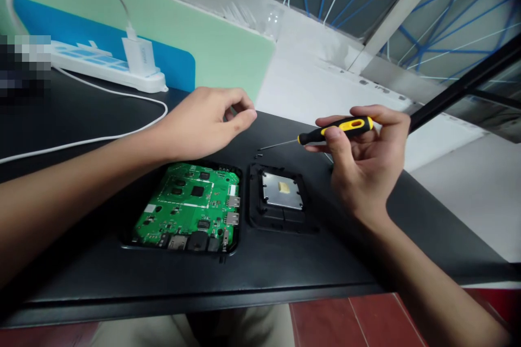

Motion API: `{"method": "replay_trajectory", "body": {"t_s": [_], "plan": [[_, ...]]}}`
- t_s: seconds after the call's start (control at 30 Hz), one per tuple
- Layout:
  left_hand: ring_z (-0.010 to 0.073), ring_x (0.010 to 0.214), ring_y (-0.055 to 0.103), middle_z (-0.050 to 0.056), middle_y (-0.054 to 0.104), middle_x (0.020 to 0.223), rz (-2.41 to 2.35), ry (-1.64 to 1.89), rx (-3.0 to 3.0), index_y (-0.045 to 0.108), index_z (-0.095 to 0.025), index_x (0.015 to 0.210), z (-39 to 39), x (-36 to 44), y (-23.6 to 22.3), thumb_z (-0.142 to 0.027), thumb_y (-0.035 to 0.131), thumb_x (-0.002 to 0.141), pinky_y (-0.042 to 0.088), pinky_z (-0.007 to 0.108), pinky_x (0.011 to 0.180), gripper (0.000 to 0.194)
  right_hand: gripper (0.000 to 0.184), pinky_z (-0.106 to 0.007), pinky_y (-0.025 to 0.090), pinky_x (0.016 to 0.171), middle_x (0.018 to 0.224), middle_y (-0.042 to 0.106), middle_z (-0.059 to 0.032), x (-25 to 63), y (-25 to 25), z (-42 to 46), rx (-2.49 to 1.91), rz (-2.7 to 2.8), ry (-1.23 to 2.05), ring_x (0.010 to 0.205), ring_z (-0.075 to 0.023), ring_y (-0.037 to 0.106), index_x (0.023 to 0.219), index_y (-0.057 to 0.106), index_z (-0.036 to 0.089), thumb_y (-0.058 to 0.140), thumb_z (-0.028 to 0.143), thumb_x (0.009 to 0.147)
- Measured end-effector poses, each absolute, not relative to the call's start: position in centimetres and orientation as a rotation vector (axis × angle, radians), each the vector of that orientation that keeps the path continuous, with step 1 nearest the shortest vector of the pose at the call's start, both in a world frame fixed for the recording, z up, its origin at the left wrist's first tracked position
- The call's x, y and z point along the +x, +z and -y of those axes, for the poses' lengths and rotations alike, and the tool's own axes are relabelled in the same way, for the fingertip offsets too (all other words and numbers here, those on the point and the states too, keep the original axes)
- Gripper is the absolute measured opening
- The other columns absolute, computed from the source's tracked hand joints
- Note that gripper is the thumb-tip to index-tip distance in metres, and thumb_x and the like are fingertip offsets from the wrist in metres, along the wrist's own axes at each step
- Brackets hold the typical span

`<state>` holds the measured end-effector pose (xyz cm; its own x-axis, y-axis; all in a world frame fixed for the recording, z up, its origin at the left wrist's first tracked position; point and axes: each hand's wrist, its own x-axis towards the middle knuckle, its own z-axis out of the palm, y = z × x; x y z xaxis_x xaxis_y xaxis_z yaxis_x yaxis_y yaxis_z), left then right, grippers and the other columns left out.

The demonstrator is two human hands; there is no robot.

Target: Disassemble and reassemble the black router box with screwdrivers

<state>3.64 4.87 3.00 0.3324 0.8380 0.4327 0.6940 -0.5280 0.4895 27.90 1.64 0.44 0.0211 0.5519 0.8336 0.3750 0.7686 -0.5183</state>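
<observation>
My right hand [362, 157] is closed round a small screwdriver [337, 129] with a black and yellow handle; its thin shaft points left, just above some tiny black screws [258, 155] on the desk. My left hand [207, 122] hovers above the far edge of a green circuit board [191, 206], fingers curled in a pinch; what they hold, if anything, is too small to see. The board lies in a black case half. Right of it lies the other black case half [280, 198] with a silver metal plate and a yellow pad.
The black desk [264, 265] ends near me and at the right. A white power strip [106, 68] with a white charger plugged in lies at the back left; its white cable [101, 138] runs across the desk. A green and blue partition stands behind.
</observation>
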Motion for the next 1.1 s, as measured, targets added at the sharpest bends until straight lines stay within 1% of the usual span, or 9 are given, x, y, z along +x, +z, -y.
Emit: {"method": "replay_trajectory", "body": {"t_s": [0.1, 0.27, 0.43, 0.57, 0.7, 0.83, 0.9, 1.0, 1.1], "plan": [[0.0186, 0.08, 0.067, 0.002, 0.075, 0.09, -1.41, 0.944, 2.384, 0.074, -0.021, 0.106, -4.87, 3.7, 2.87, -0.038, 0.056, 0.095, 0.048, 0.031, 0.075, 0.028, 0.026, -0.025, 0.069, 0.062, 0.094, 0.074, 0.0012, 27.87, 0.48, -1.51, -0.775, 1.577, 0.149, 0.086, -0.0124, 0.076, 0.108, 0.053, 0.027, 0.072, 0.026, 0.091], [0.0183, 0.077, 0.069, 0.001, 0.075, 0.084, -1.371, 0.917, 2.404, 0.074, -0.021, 0.102, -4.73, 3.77, 2.97, -0.039, 0.055, 0.093, 0.049, 0.03, 0.076, 0.028, 0.029, -0.024, 0.068, 0.058, 0.091, 0.072, 0.0004, 27.89, 0.51, -1.47, -0.834, 1.556, 0.153, 0.08, -0.0125, 0.074, 0.109, 0.053, 0.027, 0.074, 0.029, 0.09], [0.0182, 0.078, 0.069, 0.0, 0.076, 0.084, -1.354, 0.895, 2.44, 0.075, -0.022, 0.1, -4.86, 3.63, 2.87, -0.042, 0.054, 0.091, 0.051, 0.029, 0.077, 0.03, 0.03, -0.027, 0.069, 0.059, 0.09, 0.073, 0.0003, 27.93, 0.33, -1.59, -0.873, 1.579, 0.161, 0.079, -0.0139, 0.075, 0.109, 0.053, 0.027, 0.074, 0.033, 0.089], [0.0171, 0.078, 0.069, -0.001, 0.076, 0.085, -1.353, 0.867, 2.471, 0.075, -0.022, 0.099, -4.9, 3.64, 2.8, -0.041, 0.055, 0.091, 0.05, 0.027, 0.076, 0.029, 0.029, -0.026, 0.069, 0.06, 0.092, 0.073, 0.0005, 27.9, 0.21, -1.72, -0.89, 1.593, 0.164, 0.079, -0.0133, 0.075, 0.109, 0.053, 0.027, 0.074, 0.032, 0.09], [0.0172, 0.08, 0.07, 0.0, 0.076, 0.088, -1.365, 0.809, 2.48, 0.075, -0.022, 0.1, -4.87, 3.68, 2.9, -0.04, 0.054, 0.092, 0.05, 0.028, 0.078, 0.029, 0.031, -0.024, 0.069, 0.061, 0.093, 0.073, 0.0006, 27.86, 0.22, -1.72, -0.901, 1.612, 0.149, 0.083, -0.014, 0.076, 0.108, 0.051, 0.027, 0.074, 0.034, 0.089], [0.0178, 0.081, 0.07, 0.001, 0.077, 0.089, -1.354, 0.809, 2.484, 0.075, -0.021, 0.1, -4.94, 3.63, 2.91, -0.041, 0.054, 0.091, 0.05, 0.028, 0.079, 0.03, 0.028, -0.025, 0.069, 0.062, 0.094, 0.071, -0.0003, 27.75, 0.44, -1.49, -0.877, 1.586, 0.158, 0.09, -0.0149, 0.076, 0.109, 0.051, 0.027, 0.072, 0.031, 0.091], [0.0182, 0.081, 0.07, 0.001, 0.077, 0.089, -1.347, 0.817, 2.491, 0.075, -0.021, 0.099, -4.99, 3.58, 2.86, -0.041, 0.053, 0.091, 0.05, 0.029, 0.08, 0.03, 0.028, -0.025, 0.068, 0.058, 0.093, 0.069, -0.0003, 27.73, 0.58, -1.45, -0.826, 1.558, 0.138, 0.087, -0.0148, 0.074, 0.109, 0.052, 0.028, 0.072, 0.031, 0.091], [0.0182, 0.08, 0.07, 0.001, 0.077, 0.089, -1.303, 0.825, 2.51, 0.075, -0.021, 0.1, -5.01, 3.48, 2.74, -0.039, 0.053, 0.09, 0.051, 0.03, 0.079, 0.03, 0.03, -0.024, 0.063, 0.048, 0.089, 0.068, -0.0005, 27.82, 0.73, -1.6, -0.754, 1.5, 0.116, 0.079, -0.0151, 0.072, 0.111, 0.053, 0.027, 0.072, 0.037, 0.09], [0.0169, 0.079, 0.07, 0.0, 0.078, 0.092, -1.196, 0.799, 2.555, 0.076, -0.022, 0.102, -4.87, 3.47, 2.66, -0.032, 0.052, 0.088, 0.051, 0.029, 0.077, 0.03, 0.033, -0.023, 0.061, 0.046, 0.087, 0.068, -0.0007, 28.11, 0.81, -1.89, -0.736, 1.441, 0.172, 0.081, -0.0152, 0.071, 0.114, 0.055, 0.026, 0.072, 0.041, 0.091]]}}
